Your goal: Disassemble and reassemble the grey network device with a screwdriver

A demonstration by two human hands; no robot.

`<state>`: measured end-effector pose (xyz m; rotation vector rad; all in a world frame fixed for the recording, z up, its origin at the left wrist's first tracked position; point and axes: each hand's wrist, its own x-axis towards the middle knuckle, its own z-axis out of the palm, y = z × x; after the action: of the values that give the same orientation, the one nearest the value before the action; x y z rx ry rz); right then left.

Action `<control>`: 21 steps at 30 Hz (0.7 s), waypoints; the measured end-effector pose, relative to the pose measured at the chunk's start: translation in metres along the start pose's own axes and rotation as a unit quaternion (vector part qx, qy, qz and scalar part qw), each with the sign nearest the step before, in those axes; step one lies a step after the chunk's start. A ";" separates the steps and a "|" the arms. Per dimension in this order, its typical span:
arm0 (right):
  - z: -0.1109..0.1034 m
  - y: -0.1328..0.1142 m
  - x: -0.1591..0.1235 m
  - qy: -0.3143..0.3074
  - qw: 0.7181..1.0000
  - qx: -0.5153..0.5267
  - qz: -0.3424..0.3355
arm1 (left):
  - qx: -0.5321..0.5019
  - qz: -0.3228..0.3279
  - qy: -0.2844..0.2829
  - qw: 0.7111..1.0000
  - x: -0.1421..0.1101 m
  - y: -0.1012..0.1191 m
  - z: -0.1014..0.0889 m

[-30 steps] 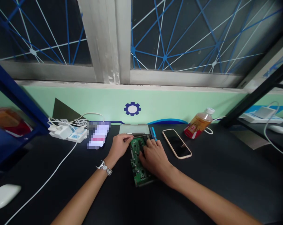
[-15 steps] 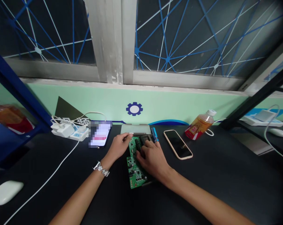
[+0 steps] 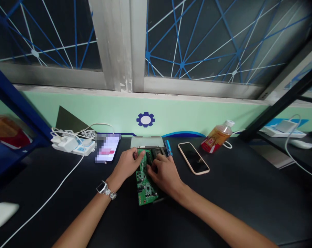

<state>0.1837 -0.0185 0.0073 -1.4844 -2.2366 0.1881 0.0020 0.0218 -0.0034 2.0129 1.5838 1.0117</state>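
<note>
A green circuit board [image 3: 147,193] lies on the black desk, with a dark part along its right side. My left hand [image 3: 128,163] is closed at the board's upper left edge, thumb over the top and the other fingers curled at the rim. My right hand [image 3: 165,172] rests over the right half, fingers bent inward and pressed together; whatever its fingertips hold is hidden. A blue tool-like piece [image 3: 168,147] sticks out just beyond the right knuckles, and I cannot tell whether the hand touches it. Behind the board is a flat grey-white plate [image 3: 147,142].
To the right lie a phone in a pale case [image 3: 193,158] and a tilted drink bottle [image 3: 216,137]. On the left are a lit phone [image 3: 111,148], a white power strip [image 3: 85,147] with its cable, and a white mouse [image 3: 3,214]. The window wall stands behind.
My left hand has shifted from the board's top edge toward its upper left side, its thumb now over the board. The right hand stays over the board. The whole view has shifted slightly.
</note>
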 end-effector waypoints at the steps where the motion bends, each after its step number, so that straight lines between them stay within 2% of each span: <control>1: 0.000 -0.001 0.000 0.001 1.000 -0.001 0.000 | -0.006 -0.007 -0.015 1.000 0.000 -0.001 -0.001; 5: -0.001 -0.007 0.002 0.000 1.000 -0.008 -0.006 | -0.052 -0.034 -0.043 0.997 0.002 -0.007 -0.004; 17: 0.001 -0.018 0.004 0.000 0.999 0.053 -0.003 | -0.139 -0.050 -0.044 0.988 -0.001 -0.011 -0.017; 21: 0.005 -0.020 0.003 0.001 0.998 0.059 -0.010 | -0.169 -0.079 -0.095 0.978 -0.001 -0.017 -0.019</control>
<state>0.1637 -0.0235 0.0110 -1.3999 -2.1977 0.3071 -0.0239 0.0233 -0.0028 1.6731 1.3444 0.9245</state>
